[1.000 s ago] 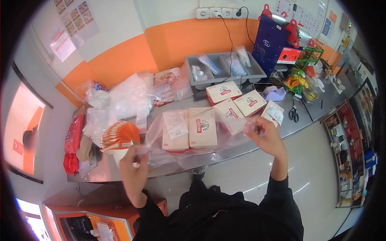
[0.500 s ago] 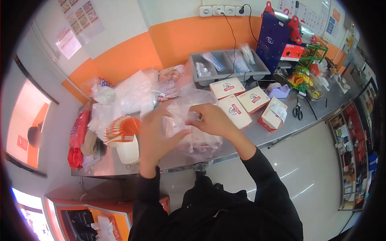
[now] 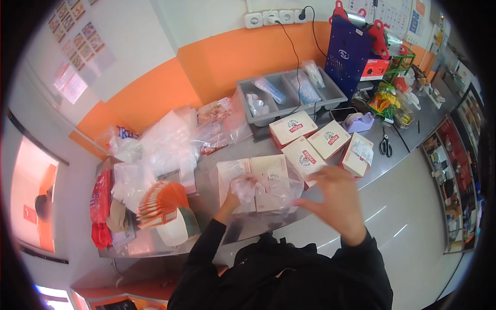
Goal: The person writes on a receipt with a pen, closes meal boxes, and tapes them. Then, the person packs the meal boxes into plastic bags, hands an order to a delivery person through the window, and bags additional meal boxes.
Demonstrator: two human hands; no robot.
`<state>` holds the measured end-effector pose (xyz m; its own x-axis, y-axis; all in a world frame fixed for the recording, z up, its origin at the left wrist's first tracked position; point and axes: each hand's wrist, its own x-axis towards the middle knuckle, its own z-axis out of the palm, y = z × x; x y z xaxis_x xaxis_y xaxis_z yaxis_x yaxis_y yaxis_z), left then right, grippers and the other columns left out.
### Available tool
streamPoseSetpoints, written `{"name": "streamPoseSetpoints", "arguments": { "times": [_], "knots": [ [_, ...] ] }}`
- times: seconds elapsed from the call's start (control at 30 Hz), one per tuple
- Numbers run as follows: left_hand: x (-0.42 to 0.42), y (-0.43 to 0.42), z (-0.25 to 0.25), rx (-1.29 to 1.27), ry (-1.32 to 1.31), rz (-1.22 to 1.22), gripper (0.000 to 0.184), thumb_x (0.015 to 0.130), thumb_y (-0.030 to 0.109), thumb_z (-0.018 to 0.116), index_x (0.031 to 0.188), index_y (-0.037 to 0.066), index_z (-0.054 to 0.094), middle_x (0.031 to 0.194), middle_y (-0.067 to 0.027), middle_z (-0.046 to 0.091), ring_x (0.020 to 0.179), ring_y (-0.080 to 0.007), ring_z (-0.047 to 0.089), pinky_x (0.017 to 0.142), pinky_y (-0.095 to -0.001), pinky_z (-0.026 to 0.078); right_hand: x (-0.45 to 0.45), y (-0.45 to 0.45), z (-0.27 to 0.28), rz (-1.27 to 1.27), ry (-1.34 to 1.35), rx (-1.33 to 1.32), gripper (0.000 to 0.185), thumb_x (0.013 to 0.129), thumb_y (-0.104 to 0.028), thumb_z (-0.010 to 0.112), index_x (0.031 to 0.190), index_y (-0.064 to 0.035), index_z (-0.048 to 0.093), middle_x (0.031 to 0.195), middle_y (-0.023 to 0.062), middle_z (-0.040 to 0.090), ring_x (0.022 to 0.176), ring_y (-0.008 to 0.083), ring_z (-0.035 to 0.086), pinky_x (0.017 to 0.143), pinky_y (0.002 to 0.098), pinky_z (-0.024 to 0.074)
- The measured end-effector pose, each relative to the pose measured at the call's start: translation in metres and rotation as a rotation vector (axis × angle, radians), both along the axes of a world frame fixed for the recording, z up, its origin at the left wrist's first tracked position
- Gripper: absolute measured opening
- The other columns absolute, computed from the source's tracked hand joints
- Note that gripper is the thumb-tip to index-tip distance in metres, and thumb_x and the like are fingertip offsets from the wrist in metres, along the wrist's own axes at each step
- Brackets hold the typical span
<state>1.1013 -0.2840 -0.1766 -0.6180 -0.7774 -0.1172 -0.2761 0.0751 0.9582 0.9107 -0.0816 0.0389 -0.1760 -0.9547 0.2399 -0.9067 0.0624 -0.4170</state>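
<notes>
A clear plastic bag lies on the steel table around two cream cardboard boxes: a left box and a right box with printing on its lid. My left hand is closed around the bunched top of this bag, over the boxes; its fingertips are partly hidden by the plastic. My right hand is raised to the right of the bag, thumb and fingers apart, with nothing visible in it. Behind it stand several more printed food boxes, one with a paper slip on top.
Orange paper sleeves fan out beside a white container at the left. Piled plastic bags lie behind them. A grey divided tray holds packets at the back. A blue machine, tape dispenser and scissors are farther right.
My right hand has moved away from the bag to the right and opened. My left hand has come lower onto the bunched plastic, and the boxes inside show more clearly.
</notes>
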Motion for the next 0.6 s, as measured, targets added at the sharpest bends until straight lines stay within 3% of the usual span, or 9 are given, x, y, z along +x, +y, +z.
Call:
{"name": "streamPoseSetpoints", "arguments": {
  "times": [0.1, 0.2, 0.27, 0.33, 0.43, 0.5, 0.57, 0.6],
  "knots": [
    [0.002, 0.001, -0.029, -0.021, 0.287, 0.09, 0.019, 0.087, 0.012, 0.058, 0.103, 0.001, 0.061, 0.095, -0.0042, 0.063, 0.085, -0.0105, 0.059, 0.069, -0.0264, 0.048, -0.019, -0.014, -0.03, -0.094, 0.003, -0.067, 0.095, 0.058, -0.043, 0.082, 0.133, -0.0018, 0.041, 0.124, 0.0202, 0.051, 0.116, 0.0344, 0.048, 0.101, 0.0426, 0.0336],
    [-0.022, -0.003, -0.043, 0.021, 0.357, 0.224, 0.017, 0.09, 0.014, 0.057, 0.099, 0.001, 0.062, 0.095, -0.0033, 0.063, 0.088, -0.0094, 0.058, 0.072, -0.0264, 0.047, -0.007, -0.059, -0.116, 0.3, -0.213, -0.121, 0.106, 0.06, -0.043, 0.082, 0.141, -0.0021, 0.026, 0.14, 0.0211, 0.036, 0.127, 0.0341, 0.038, 0.109, 0.0453, 0.0249],
    [-0.025, -0.004, -0.04, 0.14, 0.373, 0.252, 0.02, 0.091, 0.017, 0.057, 0.101, 0.001, 0.062, 0.099, -0.0033, 0.062, 0.093, -0.0093, 0.057, 0.077, -0.0268, 0.046, 0.011, -0.078, -0.153, 0.426, -0.263, -0.136, 0.094, 0.067, -0.039, 0.079, 0.138, -0.0006, 0.032, 0.138, 0.0203, 0.04, 0.127, 0.032, 0.04, 0.112, 0.0448, 0.0187],
    [-0.021, 0.002, -0.011, 0.277, 0.468, 0.227, 0.023, 0.091, 0.02, 0.057, 0.105, 0.001, 0.063, 0.106, -0.0041, 0.06, 0.099, -0.0097, 0.056, 0.085, -0.0265, 0.044, 0.009, -0.099, -0.208, 0.333, -0.636, -0.265, 0.049, 0.08, -0.032, 0.069, 0.115, -0.0013, 0.054, 0.12, 0.0154, 0.058, 0.111, 0.0265, 0.054, 0.105, 0.0418, 0.0327],
    [0.003, 0.001, 0.038, 0.237, 0.441, -0.202, 0.032, 0.093, 0.024, 0.056, 0.115, 0.002, 0.058, 0.116, -0.0065, 0.055, 0.108, -0.0117, 0.051, 0.097, -0.028, 0.037, 0.01, -0.11, -0.212, -0.213, -1.472, -0.362, 0.019, 0.087, -0.016, 0.055, 0.098, -0.0011, 0.06, 0.092, 0.005, 0.063, 0.091, 0.0147, 0.057, 0.091, 0.0328, 0.0425],
    [0.011, -0.009, 0.08, -0.485, 0.097, -0.287, 0.034, 0.094, 0.022, 0.053, 0.121, 0.002, 0.053, 0.122, -0.0077, 0.051, 0.114, -0.0158, 0.048, 0.103, -0.0305, 0.031, 0.0, -0.118, -0.236, -0.268, -1.547, -0.445, 0.017, 0.089, -0.013, 0.05, 0.097, -0.0016, 0.059, 0.087, 0.0012, 0.058, 0.086, 0.0097, 0.053, 0.084, 0.0277, 0.0426],
    [0.006, -0.013, 0.084, -0.612, 0.044, -0.339, 0.039, 0.095, 0.023, 0.051, 0.127, 0.002, 0.047, 0.128, -0.009, 0.048, 0.121, -0.0184, 0.042, 0.107, -0.0326, 0.026, -0.001, -0.12, -0.242, -0.261, -1.603, -0.456, 0.018, 0.091, -0.014, 0.049, 0.098, -0.001, 0.058, 0.087, 0.0006, 0.056, 0.086, 0.009, 0.052, 0.081, 0.0254, 0.0422],
    [-0.004, -0.011, 0.072, -0.385, 0.168, -0.353, 0.043, 0.095, 0.025, 0.051, 0.13, 0.002, 0.044, 0.131, -0.0098, 0.047, 0.125, -0.019, 0.038, 0.108, -0.0335, 0.024, 0.001, -0.123, -0.245, -0.222, -1.625, -0.429, 0.02, 0.091, -0.017, 0.049, 0.099, -0.0002, 0.058, 0.09, 0.0018, 0.056, 0.087, 0.0108, 0.052, 0.081, 0.0256, 0.0417]
  ]
}}
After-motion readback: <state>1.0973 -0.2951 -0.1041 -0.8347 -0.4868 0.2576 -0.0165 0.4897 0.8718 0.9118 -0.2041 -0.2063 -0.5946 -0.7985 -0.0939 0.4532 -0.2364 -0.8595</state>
